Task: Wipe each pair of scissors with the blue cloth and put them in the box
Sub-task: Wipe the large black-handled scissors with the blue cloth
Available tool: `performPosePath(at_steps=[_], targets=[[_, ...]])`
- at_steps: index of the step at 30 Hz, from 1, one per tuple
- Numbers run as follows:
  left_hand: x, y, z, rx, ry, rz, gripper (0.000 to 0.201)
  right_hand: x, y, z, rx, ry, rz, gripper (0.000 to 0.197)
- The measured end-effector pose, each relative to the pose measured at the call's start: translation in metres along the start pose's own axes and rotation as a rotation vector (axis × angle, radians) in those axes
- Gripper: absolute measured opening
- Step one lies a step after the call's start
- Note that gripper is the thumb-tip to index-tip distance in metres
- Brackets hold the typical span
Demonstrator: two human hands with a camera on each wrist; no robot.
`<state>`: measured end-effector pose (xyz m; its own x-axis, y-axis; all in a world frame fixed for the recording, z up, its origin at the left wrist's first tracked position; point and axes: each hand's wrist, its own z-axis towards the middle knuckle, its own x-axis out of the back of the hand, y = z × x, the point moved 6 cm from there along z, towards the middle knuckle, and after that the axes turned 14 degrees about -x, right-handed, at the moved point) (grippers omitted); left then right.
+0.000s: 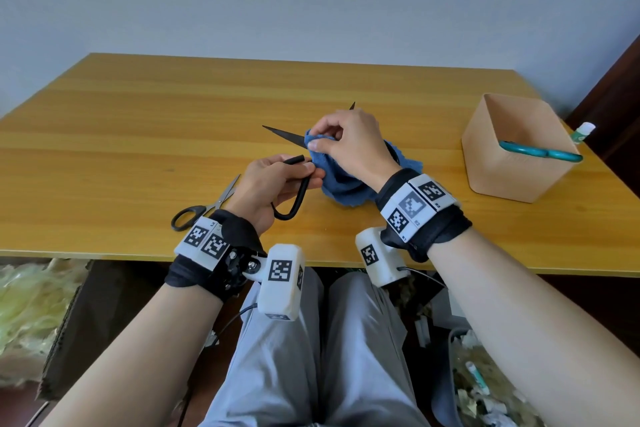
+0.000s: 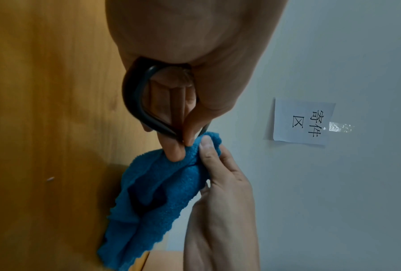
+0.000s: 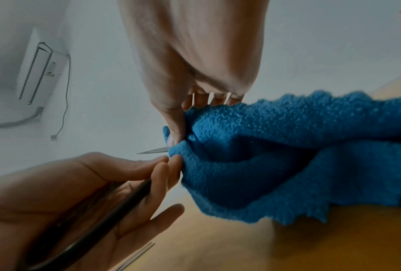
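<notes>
black iron scissors with looped handles (image 1: 294, 184), gripped by the left hand (image 1: 273, 184), are best wiped tipward through the blue terry cloth (image 1: 332, 180) pinched by the right hand (image 1: 349, 139).

The tan square box (image 1: 512, 163) stands at the wooden counter's (image 1: 138, 121) right; teal-handled scissors (image 1: 540, 151) lie in it, black-handled steel scissors (image 1: 204, 208) far left of it.

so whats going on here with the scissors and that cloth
A person is wiping a pair of all-black iron scissors. The left hand grips the looped handle while the right hand pinches the fluffy blue cloth around the open blades. Teal-handled scissors already sit in the tan square box. Black-handled steel scissors lie waiting on the wooden table.
</notes>
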<state>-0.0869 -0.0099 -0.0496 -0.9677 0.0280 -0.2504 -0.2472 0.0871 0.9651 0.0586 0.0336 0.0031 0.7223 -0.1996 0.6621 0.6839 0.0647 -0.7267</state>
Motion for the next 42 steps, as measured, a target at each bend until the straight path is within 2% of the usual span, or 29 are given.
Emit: performPosePath(at_steps=[3,6,10,12,14,18,21,23,27,31,34,36,40,42], targets=[[-0.001,0.001,0.001,-0.005,-0.003,0.009,0.027,0.004,0.000,0.000,-0.003,0.069,0.030,0.020],[-0.001,0.003,0.000,-0.009,0.003,0.012,0.027,0.000,-0.001,-0.001,0.014,0.008,0.033,0.018],[0.000,0.004,0.000,-0.015,-0.003,0.039,0.023,0.004,0.000,-0.001,-0.006,0.080,0.034,0.020],[0.001,0.003,-0.001,-0.018,0.005,0.050,0.021,0.003,0.001,-0.001,-0.008,0.061,-0.018,0.024],[0.005,0.003,-0.002,-0.027,0.013,0.069,0.020,0.010,0.006,0.001,-0.060,0.097,-0.042,0.023],[0.017,0.008,0.000,-0.058,0.041,0.069,0.022,0.039,0.030,0.004,-0.249,0.228,0.200,0.005],[0.026,0.018,0.004,-0.116,0.070,0.078,0.018,0.051,0.038,0.003,-0.361,0.264,0.356,0.005],[0.028,0.025,0.006,-0.168,0.087,0.108,0.015,0.051,0.037,0.000,-0.434,0.228,0.464,0.005],[0.028,0.038,0.008,-0.279,0.104,0.192,0.014,0.030,0.028,-0.005,-0.522,-0.018,0.673,0.013],[0.025,0.047,0.005,-0.410,0.081,0.398,0.019,0.008,0.021,-0.011,-0.597,-0.203,0.818,0.007],[0.019,0.047,0.003,-0.479,0.043,0.503,0.017,-0.007,0.018,-0.016,-0.638,-0.354,1.002,0.011],[0.014,0.046,0.002,-0.517,0.003,0.578,0.015,-0.012,0.019,-0.019,-0.675,-0.377,1.107,0.010],[0.002,0.044,-0.004,-0.603,-0.059,0.690,0.019,-0.016,0.029,-0.017,-0.746,-0.235,1.262,0.005],[0.000,0.043,-0.006,-0.634,-0.065,0.698,0.022,-0.016,0.034,-0.015,-0.738,-0.221,1.313,0.005]])
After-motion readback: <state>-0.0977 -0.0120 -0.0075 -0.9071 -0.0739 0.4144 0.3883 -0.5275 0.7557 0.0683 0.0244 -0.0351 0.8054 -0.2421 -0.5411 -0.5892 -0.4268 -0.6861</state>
